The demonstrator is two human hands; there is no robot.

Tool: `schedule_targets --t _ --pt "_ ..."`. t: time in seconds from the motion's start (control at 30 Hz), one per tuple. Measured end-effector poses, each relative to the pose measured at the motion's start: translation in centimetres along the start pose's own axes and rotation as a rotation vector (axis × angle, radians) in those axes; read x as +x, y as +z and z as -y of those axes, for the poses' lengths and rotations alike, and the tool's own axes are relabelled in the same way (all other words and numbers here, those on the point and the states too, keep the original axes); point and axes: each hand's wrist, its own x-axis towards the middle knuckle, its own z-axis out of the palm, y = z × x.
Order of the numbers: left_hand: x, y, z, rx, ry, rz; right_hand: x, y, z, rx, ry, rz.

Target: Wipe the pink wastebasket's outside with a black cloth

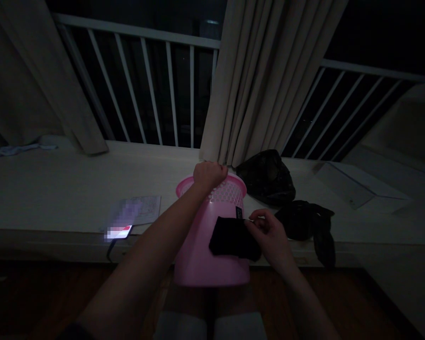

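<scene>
A pink basket (212,271) with a perforated upper band stands tilted between my arms, over my legs. My left hand (209,174) is closed over its far rim. In front of the basket's right side hangs a black cloth item (232,238) with a small dark label at its top edge. My right hand (267,231) pinches the upper right corner of this cloth between thumb and fingers. The inside of the basket is mostly hidden by my left hand and forearm.
Two black plastic bags (267,177) (299,219) lie right of the basket on the white ledge (74,189). A lit phone (122,231) and papers (148,208) are at left. Farther right is a pale box (361,186). Curtains (255,80) and white railings (168,85) stand behind.
</scene>
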Motion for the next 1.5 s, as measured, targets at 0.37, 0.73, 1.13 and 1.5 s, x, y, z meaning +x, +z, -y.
schedule_targets --t 0.37,0.73,1.13,1.5 --pt "0.2 0.5 0.0 0.0 -0.012 -0.04 0.3 -0.4 -0.1 0.329 0.121 0.064" --pt "0.1 0.3 0.2 0.002 0.005 -0.021 0.0 0.2 -1.2 0.427 0.088 0.077" --pt "0.0 0.2 0.2 -0.005 -0.01 -0.006 -0.5 0.9 -0.1 0.058 -0.035 0.08" --pt "0.0 0.2 -0.2 0.007 0.016 -0.032 -0.1 4.1 1.2 -0.529 -0.251 -0.059"
